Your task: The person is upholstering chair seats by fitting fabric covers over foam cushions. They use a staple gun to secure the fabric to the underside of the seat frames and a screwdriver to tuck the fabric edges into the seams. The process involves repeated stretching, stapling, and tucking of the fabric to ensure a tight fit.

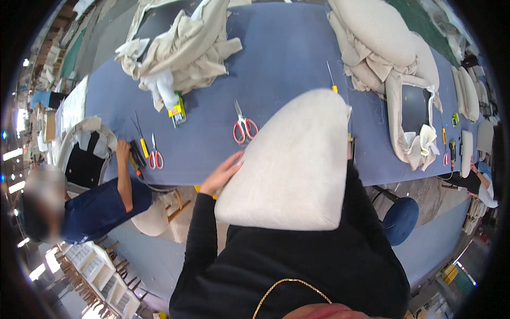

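Step in hand, as I judge it: handling and positioning of the beige cushion (289,165). The cushion is directly to the right of my left grip (219,178), tilted over the near edge of the worktop (284,50), its broad face upward. My left grip is clasped on the cushion's left edge, fingers laid along the side. My right grip is hidden behind the cushion; I cannot tell its state. The scissors (245,126) lie ahead of my left grip, near the cushion. In my judgement, the next move calls for even support from both sides and clearance from the scissors.
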Demonstrator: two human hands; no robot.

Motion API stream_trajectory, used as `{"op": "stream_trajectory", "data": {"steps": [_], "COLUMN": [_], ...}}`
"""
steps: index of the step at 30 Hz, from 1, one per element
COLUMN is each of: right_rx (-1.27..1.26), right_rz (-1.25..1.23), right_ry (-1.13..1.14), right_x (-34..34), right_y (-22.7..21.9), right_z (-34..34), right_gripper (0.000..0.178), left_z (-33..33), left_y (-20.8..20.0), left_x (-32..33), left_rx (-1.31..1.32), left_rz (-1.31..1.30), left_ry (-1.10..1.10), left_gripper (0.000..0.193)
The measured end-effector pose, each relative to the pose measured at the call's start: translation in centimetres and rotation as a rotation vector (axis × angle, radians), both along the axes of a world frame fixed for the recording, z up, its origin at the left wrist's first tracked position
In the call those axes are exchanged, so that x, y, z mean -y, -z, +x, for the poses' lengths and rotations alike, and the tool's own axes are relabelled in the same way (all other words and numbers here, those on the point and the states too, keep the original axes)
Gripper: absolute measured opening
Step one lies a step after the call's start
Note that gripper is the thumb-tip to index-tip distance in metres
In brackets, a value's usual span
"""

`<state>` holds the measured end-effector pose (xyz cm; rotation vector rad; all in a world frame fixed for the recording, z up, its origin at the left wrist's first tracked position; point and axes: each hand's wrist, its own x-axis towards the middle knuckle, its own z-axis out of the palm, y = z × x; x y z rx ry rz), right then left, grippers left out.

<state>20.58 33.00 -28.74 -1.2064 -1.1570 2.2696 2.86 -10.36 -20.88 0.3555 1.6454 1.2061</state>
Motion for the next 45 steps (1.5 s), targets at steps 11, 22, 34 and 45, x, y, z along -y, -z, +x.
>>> {"op": "stream_trajectory", "data": {"steps": [11,22,34,45], "right_rx": [-0.09,-0.151,0.156,0.744], "right_rz": [0.023,0.128,0.504,1.149], "right_ry": [0.022,-0.202,-0.195,-0.328], "right_x": [-3.2,-1.3,-22.1,-13.3], "right_y": [-1.3,-22.8,-15.5,8.6], "right_z": [2.1,-2.5,-20.6,-15.0], "right_gripper": [0.047,0.075,0.082,0.043], "left_z": [0.7,-9.8,-29.6,-5.0], "left_y": [0.4,-5.1,-11.9,9.2], "left_x": [1.3,-5.5,-21.5,-11.6], "left_rx": [0.56,0.238,-0.953,-0.748], "left_rz": [0.147,0.158,-0.01,-0.251], "left_ry": [-0.282,-0.147,-0.304,-0.041], "left_gripper": [0.075,0.081,0.059,0.055]}}
